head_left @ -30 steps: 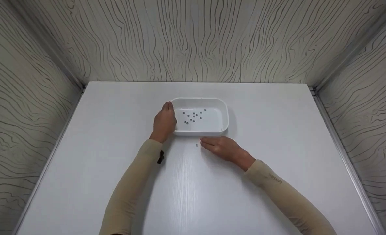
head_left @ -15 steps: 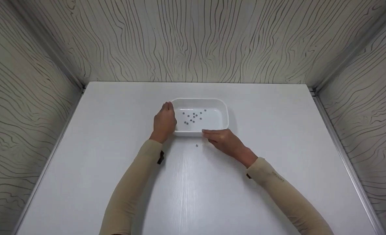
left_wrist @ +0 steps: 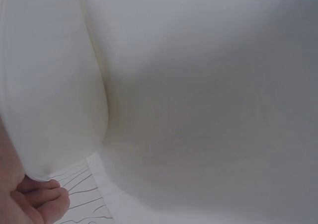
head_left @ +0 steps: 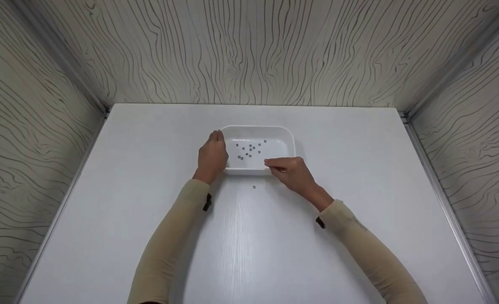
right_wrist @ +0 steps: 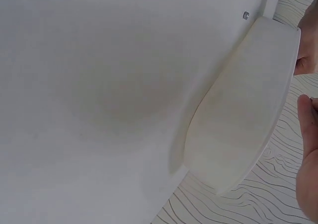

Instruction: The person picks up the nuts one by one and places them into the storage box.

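The left hand cups the white tray's left wall, steadying it, while the right hand, fingertips pinched together over its near rim, seems to carry a nut; another nut lies on the tabletop.

White table: tray, nut

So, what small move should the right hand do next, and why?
Probably the right hand should open its grip just above the white tray and let fall whatever it pinches. Its fingertips are pinched together over the tray's near rim, though the item is too small to make out. The left hand grips the tray's left side. One small nut lies on the table.
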### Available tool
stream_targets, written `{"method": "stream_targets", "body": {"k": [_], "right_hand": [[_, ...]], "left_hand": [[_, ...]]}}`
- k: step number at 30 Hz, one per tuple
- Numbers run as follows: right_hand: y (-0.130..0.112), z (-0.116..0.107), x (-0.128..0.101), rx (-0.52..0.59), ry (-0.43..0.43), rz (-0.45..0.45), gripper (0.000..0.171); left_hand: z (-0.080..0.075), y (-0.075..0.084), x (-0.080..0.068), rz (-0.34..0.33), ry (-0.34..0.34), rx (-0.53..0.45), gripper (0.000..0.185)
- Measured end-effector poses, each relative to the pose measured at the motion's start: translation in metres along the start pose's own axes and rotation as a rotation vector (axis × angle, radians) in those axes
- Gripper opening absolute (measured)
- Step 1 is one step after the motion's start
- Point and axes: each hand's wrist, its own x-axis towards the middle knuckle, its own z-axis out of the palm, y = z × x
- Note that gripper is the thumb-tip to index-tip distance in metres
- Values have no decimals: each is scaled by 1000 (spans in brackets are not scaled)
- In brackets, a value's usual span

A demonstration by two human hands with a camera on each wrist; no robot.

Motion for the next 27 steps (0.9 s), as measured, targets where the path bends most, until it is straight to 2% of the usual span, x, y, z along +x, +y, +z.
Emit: {"method": "stream_targets", "body": {"k": [12,19,23,27], "right_hand": [[4,-4,6,175,87,208,17],[7,-6,13,329,112,346,13],[10,-6,17,378,116,420,13],[13,-7,21,402,119,471,14]], "left_hand": [[-3,-1,1,18,23,-6,45],[-3,0,2,7,-12,10,48],[-3,0,1,0,-35,26,50],[-2,0,0,7,-18,12,48]]}}
